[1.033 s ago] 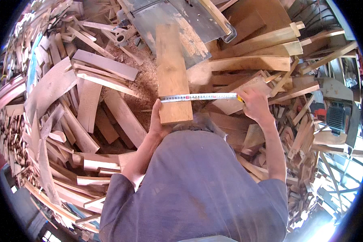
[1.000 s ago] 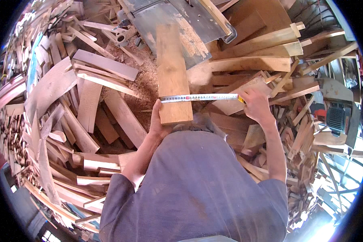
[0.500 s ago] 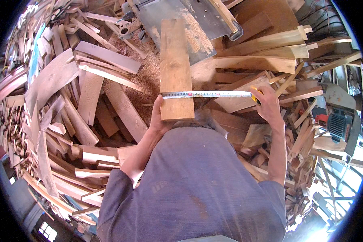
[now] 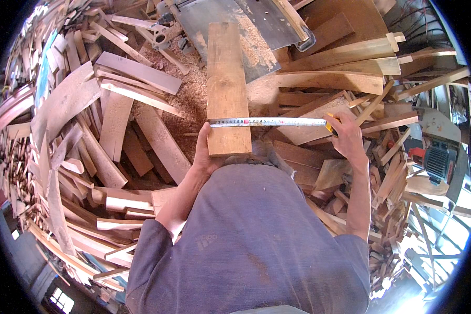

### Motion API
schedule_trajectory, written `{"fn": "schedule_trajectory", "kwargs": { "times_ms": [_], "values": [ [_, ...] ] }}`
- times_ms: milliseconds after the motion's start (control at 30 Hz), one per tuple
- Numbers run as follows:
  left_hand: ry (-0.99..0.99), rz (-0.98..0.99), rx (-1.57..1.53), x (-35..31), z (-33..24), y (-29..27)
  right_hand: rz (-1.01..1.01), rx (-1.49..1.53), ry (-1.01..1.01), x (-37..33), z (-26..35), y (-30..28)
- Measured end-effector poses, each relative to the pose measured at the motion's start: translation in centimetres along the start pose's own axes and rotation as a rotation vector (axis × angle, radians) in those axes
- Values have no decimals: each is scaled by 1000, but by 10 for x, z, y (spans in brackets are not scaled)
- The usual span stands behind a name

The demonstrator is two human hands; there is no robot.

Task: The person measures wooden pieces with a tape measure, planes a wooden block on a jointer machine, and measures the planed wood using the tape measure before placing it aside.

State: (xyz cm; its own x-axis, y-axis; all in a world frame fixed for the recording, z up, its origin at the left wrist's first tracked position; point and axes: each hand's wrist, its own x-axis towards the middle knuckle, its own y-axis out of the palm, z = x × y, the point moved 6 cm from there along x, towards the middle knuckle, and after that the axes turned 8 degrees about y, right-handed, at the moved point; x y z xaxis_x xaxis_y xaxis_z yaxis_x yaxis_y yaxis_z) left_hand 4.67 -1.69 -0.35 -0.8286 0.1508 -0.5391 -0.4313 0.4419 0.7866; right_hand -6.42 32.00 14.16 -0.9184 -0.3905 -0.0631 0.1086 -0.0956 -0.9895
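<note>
A wooden board [image 4: 226, 78] lies lengthwise ahead of me, its far end over a metal machine table [image 4: 204, 26]. My left hand [image 4: 204, 152] grips the board's left edge near its close end, the thumb at the end of the tape; its other fingers are hidden. Across the board's width runs a pulled-out tape measure [image 4: 267, 122], reaching well past the right edge. My right hand [image 4: 346, 136] is closed around the yellow tape case at the right end, above the wood pile.
Loose boards and offcuts [image 4: 118, 125] are heaped on both sides. Sawdust [image 4: 191, 99] covers the ground beside the machine and part of its table. A dark electric motor [image 4: 438, 161] stands at the far right. Long planks [image 4: 340, 81] stick out on the right.
Almost nothing differs. The board and tape show only a very slight shift in the picture, and both hands keep their hold.
</note>
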Motion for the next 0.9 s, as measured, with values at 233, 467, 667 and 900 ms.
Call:
{"fn": "schedule_trajectory", "kwargs": {
  "times_ms": [233, 467, 667, 900],
  "values": [
    [-11, 8, 6, -1, -1, 1, 36, 3, 32, 0, 3, -1],
    [7, -9, 2, -1, -1, -3, 56, 16, 74, -6, 2, 7],
    [-18, -32, -19, -2, -1, -9, 37, 54, 95, -15, 2, 21],
    [-8, -35, 22, -1, -2, -10, 38, 96, 95, -16, 3, 21]
  ]
}}
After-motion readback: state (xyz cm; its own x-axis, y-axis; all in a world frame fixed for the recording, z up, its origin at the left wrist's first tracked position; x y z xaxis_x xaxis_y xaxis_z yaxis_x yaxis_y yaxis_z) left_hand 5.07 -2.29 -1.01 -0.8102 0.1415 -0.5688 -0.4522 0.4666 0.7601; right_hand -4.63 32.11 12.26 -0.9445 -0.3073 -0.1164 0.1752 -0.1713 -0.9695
